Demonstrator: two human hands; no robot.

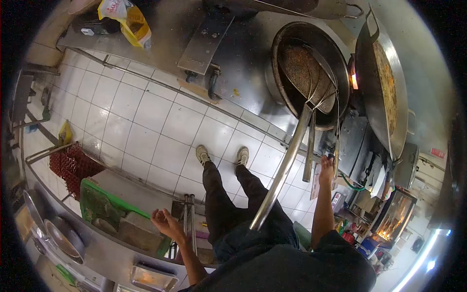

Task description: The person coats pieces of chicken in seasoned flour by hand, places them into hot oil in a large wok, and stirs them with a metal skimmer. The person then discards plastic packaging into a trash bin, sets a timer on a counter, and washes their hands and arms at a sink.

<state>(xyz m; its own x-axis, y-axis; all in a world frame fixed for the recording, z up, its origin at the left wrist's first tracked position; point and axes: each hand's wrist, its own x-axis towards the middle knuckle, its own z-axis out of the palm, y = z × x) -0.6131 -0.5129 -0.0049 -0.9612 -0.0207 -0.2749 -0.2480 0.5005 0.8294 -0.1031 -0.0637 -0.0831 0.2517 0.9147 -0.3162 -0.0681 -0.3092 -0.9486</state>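
Metal mesh strainer [299, 68] inside the dark round pot [278, 82], long handle [280, 168] leaning out; right hand [326, 171] near that pot, at a thin handle's [337, 141] end, grip impossible to tell; left hand [168, 225] well apart from the pot, fingers loosely spread.

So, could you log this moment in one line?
left hand: open, empty | right hand: at thin handle, grip unclear | mesh skimmer: unheld, handle jutting past metal pot
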